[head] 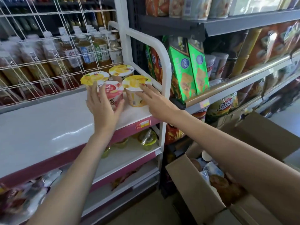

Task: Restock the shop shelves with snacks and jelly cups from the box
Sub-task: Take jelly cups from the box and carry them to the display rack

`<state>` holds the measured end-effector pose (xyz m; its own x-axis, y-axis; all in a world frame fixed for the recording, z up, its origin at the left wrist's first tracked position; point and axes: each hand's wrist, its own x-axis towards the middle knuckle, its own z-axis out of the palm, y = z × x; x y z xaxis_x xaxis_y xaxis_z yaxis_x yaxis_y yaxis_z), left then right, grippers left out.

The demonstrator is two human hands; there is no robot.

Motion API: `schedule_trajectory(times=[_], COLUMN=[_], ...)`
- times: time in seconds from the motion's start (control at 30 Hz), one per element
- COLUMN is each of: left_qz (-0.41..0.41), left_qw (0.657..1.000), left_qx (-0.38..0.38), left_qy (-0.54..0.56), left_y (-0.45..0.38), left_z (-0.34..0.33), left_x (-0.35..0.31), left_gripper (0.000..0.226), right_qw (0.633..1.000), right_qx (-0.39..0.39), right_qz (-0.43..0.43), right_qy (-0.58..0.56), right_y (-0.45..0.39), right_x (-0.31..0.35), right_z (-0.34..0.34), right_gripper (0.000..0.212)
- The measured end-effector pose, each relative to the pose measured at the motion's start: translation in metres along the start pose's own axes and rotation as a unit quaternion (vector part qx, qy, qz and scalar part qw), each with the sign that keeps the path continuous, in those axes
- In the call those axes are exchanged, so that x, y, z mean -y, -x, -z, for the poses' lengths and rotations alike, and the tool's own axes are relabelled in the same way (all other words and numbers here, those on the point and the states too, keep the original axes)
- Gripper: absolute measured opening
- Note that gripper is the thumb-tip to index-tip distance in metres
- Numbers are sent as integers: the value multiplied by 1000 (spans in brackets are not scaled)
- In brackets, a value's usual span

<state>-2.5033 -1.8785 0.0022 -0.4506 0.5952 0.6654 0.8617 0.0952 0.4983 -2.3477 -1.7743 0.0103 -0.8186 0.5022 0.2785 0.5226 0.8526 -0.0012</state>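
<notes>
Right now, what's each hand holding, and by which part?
Left hand grips the pink-lidded cup round its side wall. Right hand holds nothing; its fingertips touch the yellow-lidded cup's lid rim.

Four jelly cups are standing upright in a tight cluster at the right end of the white shelf (pixel 48 124). The pink-lidded cup (pixel 113 91) is sitting at the front, with a yellow-lidded cup (pixel 95 77) just behind it to the left, another yellow-lidded cup (pixel 121 71) at the back, and a third yellow-lidded cup (pixel 135 88) standing to the right. The open cardboard box (pixel 191 189) is lying lower right, holding more packaged snacks (pixel 217 181).
</notes>
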Motion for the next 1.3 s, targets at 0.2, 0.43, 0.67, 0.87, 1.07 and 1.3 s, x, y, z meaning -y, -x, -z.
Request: schedule_trajectory(times=[0.2,0.43,0.67,0.87,1.07,1.3], left_qz=[-113,-141,20,59,94,201], left_qw=[988,942,906,872,852,827], left_qx=[29,295,423,486,514,523], left_qy=[100,80,18,-21,-41,48], left_y=[78,164,216,254,288,284], left_z=[-22,-140,-274,-351,-380,-385], left_x=[-55,-114,-152,-169,-162,-172], left_gripper=[39,44,47,54,54,66], right_qw=[988,948,848,763,768,836], right_qx=[-109,89,307,367,360,245], right_qz=[33,-267,-358,-436,-429,-329], right_qy=[-108,-150,-243,-306,-312,-365], right_y=[92,250,347,380,394,383], right_x=[-38,-189,-299,-348,-357,-364], right_z=[27,-39,-166,-268,-330,-281], right_gripper=[37,55,71,88,95,104])
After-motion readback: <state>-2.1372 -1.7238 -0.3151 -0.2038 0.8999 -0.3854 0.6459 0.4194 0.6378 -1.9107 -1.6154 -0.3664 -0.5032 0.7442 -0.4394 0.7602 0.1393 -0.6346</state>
